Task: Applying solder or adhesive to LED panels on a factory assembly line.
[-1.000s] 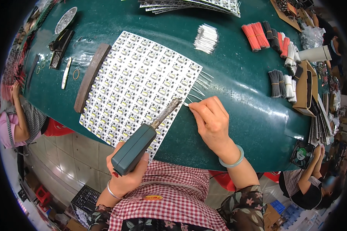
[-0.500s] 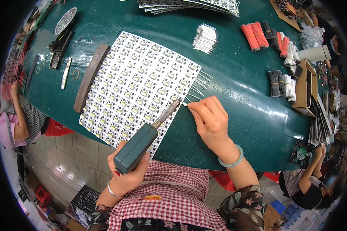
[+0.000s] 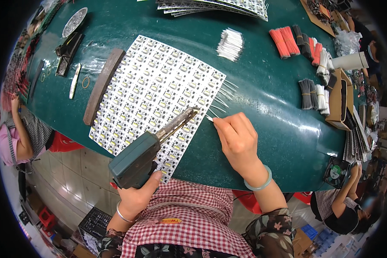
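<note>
My left hand (image 3: 135, 198) is closed round the grip of a dark green soldering gun (image 3: 135, 159). Its metal tip reaches over the right part of a white LED circuit board panel (image 3: 159, 79); I cannot tell whether it touches. Thin white wires (image 3: 222, 102) stick out from the panel's right edge. Just off that edge, my right hand (image 3: 241, 144) pinches a short white wire (image 3: 209, 118) between thumb and fingertips. A brown bar (image 3: 102, 88) lies along the panel's left side. Loose white wires (image 3: 230, 44) form a pile beyond the panel.
More panels (image 3: 215, 7) are stacked at the far edge. Bundled red wires (image 3: 284, 42) and a cardboard box (image 3: 342, 101) are on the right. A knife (image 3: 75, 81), a black holder (image 3: 69, 53) and an oval dish (image 3: 75, 22) lie left. Co-workers (image 3: 23, 133) sit on both sides.
The soldering gun has tilted and shifted left, its tip drawing back from the panel's edge. My right hand has moved slightly right and down, still pinching the wire.
</note>
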### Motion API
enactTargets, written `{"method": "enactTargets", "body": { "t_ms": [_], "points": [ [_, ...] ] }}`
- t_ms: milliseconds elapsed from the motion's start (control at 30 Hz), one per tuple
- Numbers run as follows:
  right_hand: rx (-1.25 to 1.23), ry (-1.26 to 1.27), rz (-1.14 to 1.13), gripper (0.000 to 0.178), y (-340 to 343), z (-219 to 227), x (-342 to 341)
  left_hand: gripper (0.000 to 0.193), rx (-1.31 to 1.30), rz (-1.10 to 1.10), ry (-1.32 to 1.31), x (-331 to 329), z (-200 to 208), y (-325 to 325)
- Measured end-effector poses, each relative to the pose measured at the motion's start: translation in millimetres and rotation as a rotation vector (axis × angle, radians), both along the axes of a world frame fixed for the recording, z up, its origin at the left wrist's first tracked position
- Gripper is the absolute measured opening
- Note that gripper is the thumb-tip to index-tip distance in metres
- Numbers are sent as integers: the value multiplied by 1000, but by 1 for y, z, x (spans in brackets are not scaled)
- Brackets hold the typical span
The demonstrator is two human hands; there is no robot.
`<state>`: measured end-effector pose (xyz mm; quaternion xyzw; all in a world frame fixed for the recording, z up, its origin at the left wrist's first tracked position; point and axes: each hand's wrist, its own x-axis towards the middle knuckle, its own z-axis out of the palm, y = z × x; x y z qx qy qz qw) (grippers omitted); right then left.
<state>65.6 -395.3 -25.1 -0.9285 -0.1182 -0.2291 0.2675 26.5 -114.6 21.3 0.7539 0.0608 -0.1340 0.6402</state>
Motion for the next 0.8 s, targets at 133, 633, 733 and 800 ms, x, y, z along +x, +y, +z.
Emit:
{"method": "enactTargets", "body": {
  "t_ms": [133, 633, 733, 800],
  "points": [
    [-16, -34, -89, 23, 3, 16, -10, 42, -32, 20, 25, -1, 1, 1],
    [54, -40, -21, 22, 16, -3, 1, 23, 289, -180, -285, 3, -5, 3],
    [44, -32, -24, 23, 16, -3, 0, 20, 262, -201, -285, 11, 3, -3],
    [42, -30, -26, 23, 16, -3, 0, 19, 293, -258, -340, 15, 3, -3]
  ]
}}
